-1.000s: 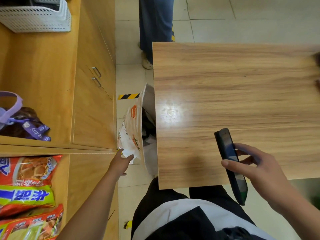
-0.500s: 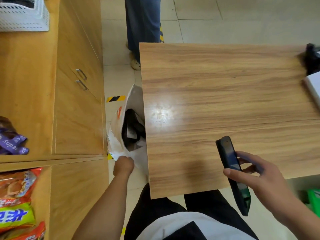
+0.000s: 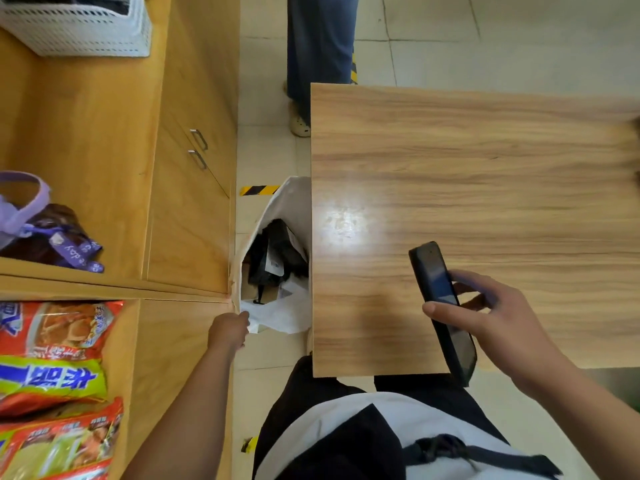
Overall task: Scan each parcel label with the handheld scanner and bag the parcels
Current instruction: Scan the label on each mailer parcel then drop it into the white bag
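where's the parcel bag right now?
In the head view, the white plastic sack stands open on the tiled floor against the wooden table's left edge, beside the wooden cabinet; the left hand grips its near rim.

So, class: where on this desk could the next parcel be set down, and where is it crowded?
The wooden table is bare from its far edge to the right hand holding the scanner. Crowded: the white bag, gripped by the left hand, is full of parcels.
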The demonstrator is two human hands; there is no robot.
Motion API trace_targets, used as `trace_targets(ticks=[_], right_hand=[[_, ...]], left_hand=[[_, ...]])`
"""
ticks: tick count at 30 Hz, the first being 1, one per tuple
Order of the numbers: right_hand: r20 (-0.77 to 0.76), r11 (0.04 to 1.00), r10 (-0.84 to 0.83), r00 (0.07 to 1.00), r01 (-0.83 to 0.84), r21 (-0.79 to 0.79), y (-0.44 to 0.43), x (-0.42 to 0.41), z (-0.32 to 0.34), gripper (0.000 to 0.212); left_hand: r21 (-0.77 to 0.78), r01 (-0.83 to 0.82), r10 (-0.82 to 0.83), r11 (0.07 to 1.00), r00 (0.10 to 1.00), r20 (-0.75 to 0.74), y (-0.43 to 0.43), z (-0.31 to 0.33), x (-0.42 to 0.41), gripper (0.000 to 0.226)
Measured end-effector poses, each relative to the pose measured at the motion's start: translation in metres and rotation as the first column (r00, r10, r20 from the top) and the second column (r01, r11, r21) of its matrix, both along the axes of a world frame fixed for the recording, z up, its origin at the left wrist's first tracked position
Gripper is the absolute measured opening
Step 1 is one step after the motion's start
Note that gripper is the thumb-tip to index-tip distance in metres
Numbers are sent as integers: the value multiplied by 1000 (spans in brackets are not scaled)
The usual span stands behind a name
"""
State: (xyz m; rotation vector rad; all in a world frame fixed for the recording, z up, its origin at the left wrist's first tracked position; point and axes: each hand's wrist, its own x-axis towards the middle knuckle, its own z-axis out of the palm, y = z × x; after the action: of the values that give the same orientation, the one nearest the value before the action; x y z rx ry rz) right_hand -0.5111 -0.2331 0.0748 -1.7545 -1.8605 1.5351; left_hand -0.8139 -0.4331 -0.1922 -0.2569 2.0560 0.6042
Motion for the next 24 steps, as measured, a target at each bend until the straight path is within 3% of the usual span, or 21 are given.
trace_targets(ticks=[3, 7, 11, 15, 18, 24], right_hand=[[-37, 1000, 0, 999, 0, 3, 1, -1, 4, 80], [-92, 999, -34, 995, 35, 10, 2, 9, 8, 67], [-120, 991, -129, 984, 133, 24, 4, 36, 11, 75], [-118, 968, -246, 962, 251, 25, 10, 75, 12, 89], [-128, 938, -340, 932, 346, 27, 18, 109, 13, 93], [-165, 876, -474, 865, 482, 12, 53, 188, 11, 104]], left_hand=[[3, 62, -62, 998, 998, -8, 7, 9, 4, 22], [42, 28, -27, 999, 999, -17, 16, 22, 0, 20], [189, 27, 1, 982, 989, -148, 41, 55, -9, 16], [313, 169, -68, 935, 948, -310, 101, 105, -7, 14], [394, 321, -160, 861, 907, -390, 169, 140, 20, 19], [458, 627, -461, 630, 777, -430, 306, 183, 140, 16]])
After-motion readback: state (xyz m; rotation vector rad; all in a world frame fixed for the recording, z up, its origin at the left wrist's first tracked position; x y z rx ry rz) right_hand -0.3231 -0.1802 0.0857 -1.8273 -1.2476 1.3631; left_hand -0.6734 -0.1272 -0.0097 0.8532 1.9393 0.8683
